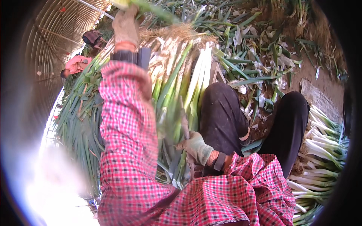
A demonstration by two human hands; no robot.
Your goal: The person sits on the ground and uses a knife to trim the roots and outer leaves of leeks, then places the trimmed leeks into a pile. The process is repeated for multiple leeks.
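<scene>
My left hand point(126, 28), in a soiled work glove, is stretched out at the top left. It grips a motion-blurred green leek leaf point(155, 11), partly cut off by the picture's top edge. Under that arm lies a row of leeks point(172, 56) with their roots pointing away from me. Several peeled white stalks point(200, 70) lie at the row's right end. My right hand point(195, 147), also gloved, is near my lap beside my bent knee. Its fingers are around a thin grey-brown stick-like thing point(184, 121), whose exact kind I cannot tell.
Stripped leaves point(246, 62) litter the ground ahead. Cleaned leeks point(319, 158) are stacked at my right. A heap of leek greens point(82, 135) lies at left. Two other people point(77, 64) bend over farther off, beside the ribbed tunnel wall point(48, 42).
</scene>
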